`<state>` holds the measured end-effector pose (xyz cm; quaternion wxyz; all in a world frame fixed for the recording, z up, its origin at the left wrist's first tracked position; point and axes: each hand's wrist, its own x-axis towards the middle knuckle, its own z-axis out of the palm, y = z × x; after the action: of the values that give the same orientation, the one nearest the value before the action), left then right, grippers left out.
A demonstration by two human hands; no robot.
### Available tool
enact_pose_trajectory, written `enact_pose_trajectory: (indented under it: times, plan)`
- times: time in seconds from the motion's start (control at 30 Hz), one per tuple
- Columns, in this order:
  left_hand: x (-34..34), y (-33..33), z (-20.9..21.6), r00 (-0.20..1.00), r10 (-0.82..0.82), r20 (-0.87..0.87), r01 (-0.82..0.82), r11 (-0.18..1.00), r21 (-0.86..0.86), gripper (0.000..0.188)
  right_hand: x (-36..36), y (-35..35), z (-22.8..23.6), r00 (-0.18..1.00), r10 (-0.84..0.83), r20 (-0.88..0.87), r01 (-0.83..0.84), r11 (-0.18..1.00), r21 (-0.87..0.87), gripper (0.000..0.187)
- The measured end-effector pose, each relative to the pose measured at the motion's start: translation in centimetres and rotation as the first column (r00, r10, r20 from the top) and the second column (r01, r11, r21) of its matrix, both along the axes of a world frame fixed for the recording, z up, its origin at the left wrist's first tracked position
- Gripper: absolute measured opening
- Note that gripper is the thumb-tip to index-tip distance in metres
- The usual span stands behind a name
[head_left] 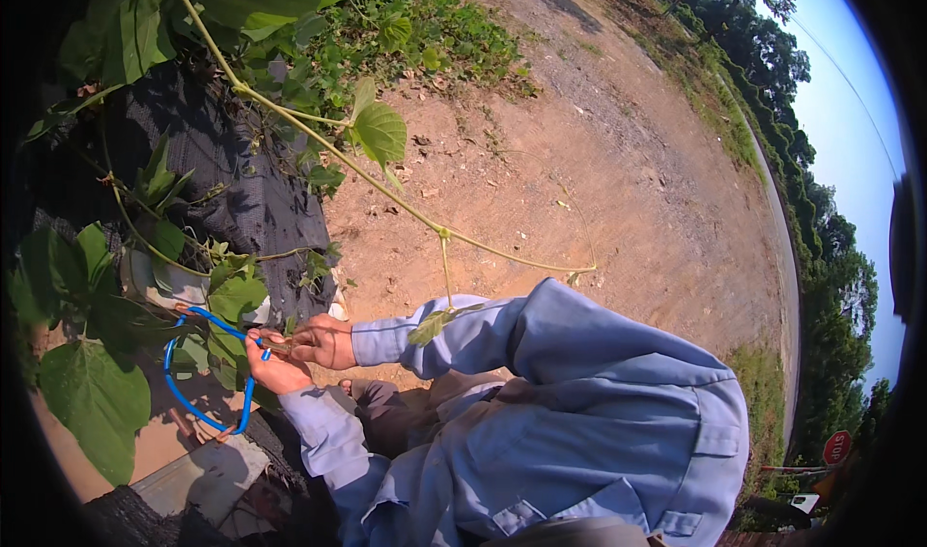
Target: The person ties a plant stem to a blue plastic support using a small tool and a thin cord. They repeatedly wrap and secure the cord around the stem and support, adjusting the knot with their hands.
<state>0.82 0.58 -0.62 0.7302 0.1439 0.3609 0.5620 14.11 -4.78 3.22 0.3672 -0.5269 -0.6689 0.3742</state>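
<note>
My left hand point(279, 365) and my right hand point(324, 341) meet at the left of the view, both closed. Between their fingers is a short brown stick-like piece point(277, 347), partly hidden, so its exact kind is unclear. Against my left fingertips lies a blue tube-like loop point(175, 385), bent into a rough oval, and whether the fingers also grip it I cannot tell. Broad green leaves point(238, 298) of a climbing plant hang beside and behind the loop. My blue sleeves cover both forearms, the right one crossing in front of my chest.
A long green vine point(328, 148) arches above my arms, and one leaf point(431, 327) overlaps my right sleeve. Dark mesh cloth point(247, 190) drapes at the left. Beyond lies a dirt track point(599, 161), with trees point(835, 306) and a red road sign point(837, 448) at the right.
</note>
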Motion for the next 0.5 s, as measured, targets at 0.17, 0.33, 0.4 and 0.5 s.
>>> enact_pose_trajectory:
  times: [0.17, 0.33, 0.4, 0.5]
  plan:
    - [0.9, 0.1, 0.8, 0.995, 0.070, 0.069, -0.065, 0.995, -0.075, 0.019, 0.4, 0.4, 2.4, 0.950, 0.049, 0.310, -0.088, 0.990, 0.114, 0.019]
    - [0.5, -0.1, 0.3, 0.997, -0.020, 0.081, 0.025, 0.998, -0.056, 0.022, 0.2, 0.2, 0.6, 1.000, -0.013, -0.005, 0.012, 0.994, -0.107, 0.022]
    - [0.4, 0.1, 0.6, 0.997, 0.038, 0.068, -0.028, 0.990, -0.135, 0.023, 0.0, 0.7, -0.1, 0.998, 0.033, 0.062, -0.030, 0.999, -0.046, 0.020]
    - [2.3, 0.0, 1.8, 0.990, 0.118, 0.078, -0.100, 0.974, -0.201, 0.023, 1.5, 0.3, 0.2, 0.970, 0.090, 0.225, -0.128, 0.979, 0.161, 0.017]
